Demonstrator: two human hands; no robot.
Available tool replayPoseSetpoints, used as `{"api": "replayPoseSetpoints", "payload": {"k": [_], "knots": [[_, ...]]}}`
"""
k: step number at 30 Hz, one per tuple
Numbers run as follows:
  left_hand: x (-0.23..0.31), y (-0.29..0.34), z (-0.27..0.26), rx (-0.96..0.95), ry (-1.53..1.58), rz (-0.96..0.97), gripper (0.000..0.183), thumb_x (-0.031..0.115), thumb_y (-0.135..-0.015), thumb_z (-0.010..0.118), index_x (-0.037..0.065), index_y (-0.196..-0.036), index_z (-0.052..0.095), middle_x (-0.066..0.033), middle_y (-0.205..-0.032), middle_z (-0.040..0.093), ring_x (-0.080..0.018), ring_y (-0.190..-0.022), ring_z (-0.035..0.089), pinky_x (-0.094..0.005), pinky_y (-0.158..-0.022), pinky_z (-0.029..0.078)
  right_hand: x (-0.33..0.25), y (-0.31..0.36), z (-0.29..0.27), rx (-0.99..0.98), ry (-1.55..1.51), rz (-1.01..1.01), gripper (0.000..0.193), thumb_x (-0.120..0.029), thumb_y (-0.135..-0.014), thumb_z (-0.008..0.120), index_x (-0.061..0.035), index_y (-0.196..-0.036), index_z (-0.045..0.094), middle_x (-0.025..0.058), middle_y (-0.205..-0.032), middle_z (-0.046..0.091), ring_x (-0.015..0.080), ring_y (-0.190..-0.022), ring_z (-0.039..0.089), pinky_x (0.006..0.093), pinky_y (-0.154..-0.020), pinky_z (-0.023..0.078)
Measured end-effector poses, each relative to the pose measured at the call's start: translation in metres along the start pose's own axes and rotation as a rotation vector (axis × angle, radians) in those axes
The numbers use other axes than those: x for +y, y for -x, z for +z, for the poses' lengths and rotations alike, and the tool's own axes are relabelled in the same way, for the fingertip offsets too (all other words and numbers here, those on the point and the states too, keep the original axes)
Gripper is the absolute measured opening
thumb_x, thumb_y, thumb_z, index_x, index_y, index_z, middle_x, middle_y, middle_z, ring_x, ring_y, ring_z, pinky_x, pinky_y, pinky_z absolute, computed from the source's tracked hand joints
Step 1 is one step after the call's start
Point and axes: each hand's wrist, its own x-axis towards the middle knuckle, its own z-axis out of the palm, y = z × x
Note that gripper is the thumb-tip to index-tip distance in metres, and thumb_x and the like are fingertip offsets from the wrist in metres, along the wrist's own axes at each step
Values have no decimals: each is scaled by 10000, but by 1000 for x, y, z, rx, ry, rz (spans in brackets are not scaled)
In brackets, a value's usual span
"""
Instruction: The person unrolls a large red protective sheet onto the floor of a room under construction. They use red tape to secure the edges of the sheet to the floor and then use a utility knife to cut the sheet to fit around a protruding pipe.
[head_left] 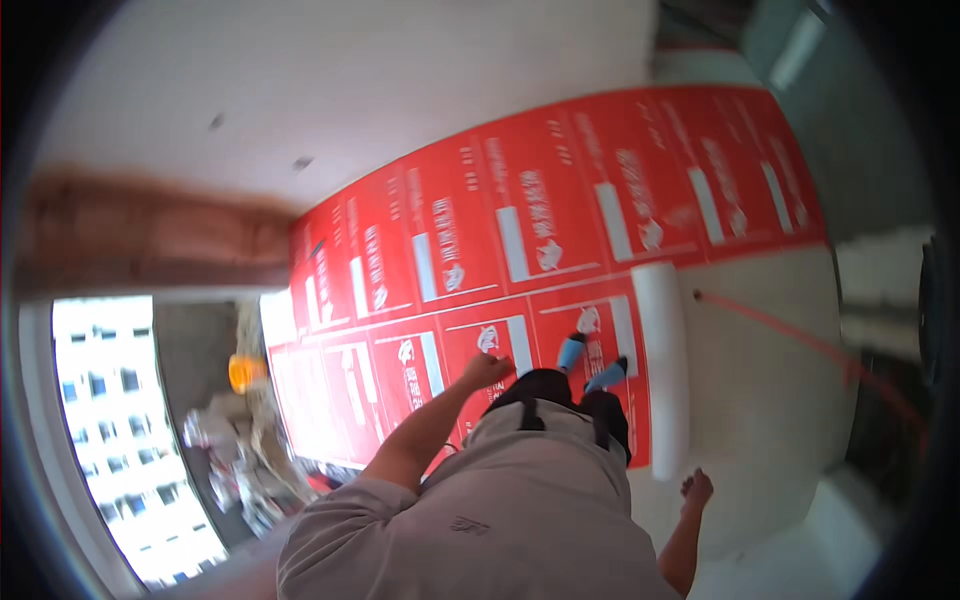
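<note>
My left hand (488, 370) hangs in front of my left hip, fingers curled in, with nothing visible in it. Beneath it lies a red floor protection sheet (560, 225) printed with white panels and markings. Off to my right side, my right hand (698, 487) is loosely closed, and no object shows in it. It is close to the lower end of a thick white roll (661, 375), which lies along the sheet's right edge. My feet in blue coverings (606, 376) stand on the sheet just left of the roll.
Bare pale floor (765, 370) lies right of the roll, crossed by a thin red hose or cord (800, 335). A white wall (380, 90) borders the sheet's far side. At the left are a window (130, 430), an orange object (247, 374) and a heap of bags and debris (235, 460).
</note>
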Motion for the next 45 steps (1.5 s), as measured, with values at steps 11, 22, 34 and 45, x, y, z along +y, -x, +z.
{"api": "replayPoseSetpoints", "payload": {"k": [11,22,34,45], "knots": [[-35,7,64,174,320,-293,547,506,-820,578,11,-990,735,-232,-1040,706,-389,-986,682,-457,-864,539,-200,-24,47,-80,544,-298,382,-359,-964,561,22,-1000,573,118,-812,572,223,-669,560,357,-573,440],[-21,52,92,331,549,-346,504,473,-820,612,8,-967,741,-244,-1013,705,-383,-967,686,-461,-855,540,-284,-39,117,-390,698,-410,292,-326,-935,591,-37,-970,565,56,-789,556,175,-639,576,313,-503,430],[-68,116,167,333,831,-665,505,490,-841,615,24,-993,738,-233,-1044,702,-379,-1004,676,-459,-878,532,-348,-31,294,-670,928,-455,236,-281,-947,589,-46,-938,570,27,-718,548,155,-561,564,292,-449,412],[-153,77,87,400,994,-704,475,497,-874,594,59,-980,747,-216,-1042,709,-372,-1013,677,-452,-871,532,-408,107,519,-581,1131,-769,274,-296,-963,597,-26,-918,596,39,-610,553,145,-451,518,305,-378,374]]}}
